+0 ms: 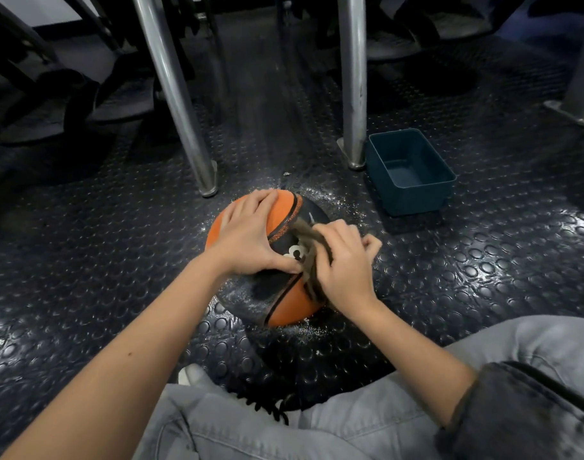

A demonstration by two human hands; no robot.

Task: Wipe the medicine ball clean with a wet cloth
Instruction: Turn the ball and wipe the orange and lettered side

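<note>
An orange and black medicine ball (285, 302) sits on the studded black floor in front of my knees, dusted with pale specks. My left hand (250, 234) lies spread over its upper left side, fingers straight, steadying it. My right hand (342, 263) presses a brownish cloth (308, 250) against the black panel on the ball's right side, fingers curled over the cloth. The cloth runs in a bunched strip from the ball's top down under my palm. White markings on the ball show between my two hands.
A dark teal plastic tub (411, 171) stands on the floor to the right behind the ball. Two metal legs (174, 94) (352, 81) rise just behind the ball. White specks lie scattered on the floor around it. My grey-trousered legs fill the bottom edge.
</note>
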